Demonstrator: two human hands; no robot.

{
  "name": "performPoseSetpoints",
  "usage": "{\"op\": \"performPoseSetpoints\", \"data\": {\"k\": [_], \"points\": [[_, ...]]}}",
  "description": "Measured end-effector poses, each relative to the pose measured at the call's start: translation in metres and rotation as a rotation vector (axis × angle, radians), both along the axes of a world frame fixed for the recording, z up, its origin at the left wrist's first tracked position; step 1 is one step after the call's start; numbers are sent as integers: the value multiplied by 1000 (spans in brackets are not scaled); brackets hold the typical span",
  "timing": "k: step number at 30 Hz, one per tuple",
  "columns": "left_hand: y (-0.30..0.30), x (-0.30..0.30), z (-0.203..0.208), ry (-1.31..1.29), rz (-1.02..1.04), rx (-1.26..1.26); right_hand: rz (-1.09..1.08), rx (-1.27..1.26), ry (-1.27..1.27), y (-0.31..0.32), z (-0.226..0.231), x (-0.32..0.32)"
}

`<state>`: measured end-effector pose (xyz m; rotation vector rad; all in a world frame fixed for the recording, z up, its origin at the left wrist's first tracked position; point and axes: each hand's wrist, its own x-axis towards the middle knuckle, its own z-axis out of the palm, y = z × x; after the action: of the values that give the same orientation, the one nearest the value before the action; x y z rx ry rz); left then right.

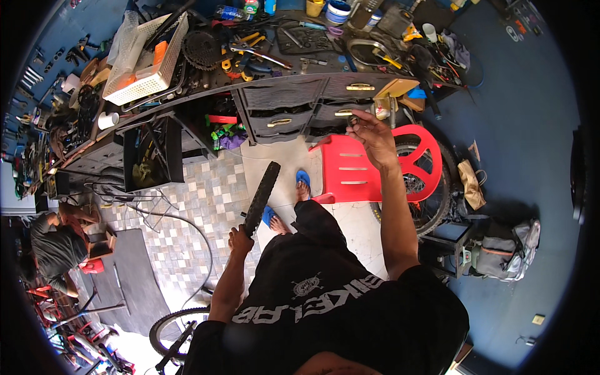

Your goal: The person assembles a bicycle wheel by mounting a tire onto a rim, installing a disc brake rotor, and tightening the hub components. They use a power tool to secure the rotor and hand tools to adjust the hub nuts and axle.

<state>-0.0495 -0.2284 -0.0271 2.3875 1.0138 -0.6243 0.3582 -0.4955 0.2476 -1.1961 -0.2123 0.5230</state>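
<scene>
My left hand (239, 240) is closed around a bicycle wheel (262, 195) with a black knobby tyre. The wheel is seen nearly edge-on, in front of my left leg, with a short axle end sticking out at its side. Raised above a red plastic chair (350, 167), my right hand (372, 140) has its fingers curled and pinched together. Something small and dark shows at the fingertips, too small to name. Behind that hand is a drawer cabinet (281, 103) with brass-coloured handles, some drawers partly pulled out.
A cluttered workbench (262, 84) curves across the far side, bearing tools, a cassette (201, 50) and a white basket (145, 69). Another bicycle wheel (445, 181) leans behind the chair. A hose (206, 250) crosses the tiled floor. One person (59, 244) sits at the left; a backpack (500, 250) lies right.
</scene>
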Motion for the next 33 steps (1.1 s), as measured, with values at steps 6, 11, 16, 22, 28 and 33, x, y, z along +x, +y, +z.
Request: {"op": "performPoseSetpoints", "data": {"k": [6,11,16,22,28,33], "points": [[-14,16,-2,20,-67,-35,24,-38,-49,8,26,-29],[-25,19,-4,56,-114,-48,46,-35,-54,12,37,-37],[-22,18,-8,17,-193,-75,47,-28,-53,15,43,-39],[7,22,-47,-93,110,-494,59,-20,0,16,34,-38],[0,-16,-106,319,46,-315,-3,-359,-47,-3,16,-44],[-40,-29,-137,212,417,-586,6,-627,4,-21,5,-54]]}}
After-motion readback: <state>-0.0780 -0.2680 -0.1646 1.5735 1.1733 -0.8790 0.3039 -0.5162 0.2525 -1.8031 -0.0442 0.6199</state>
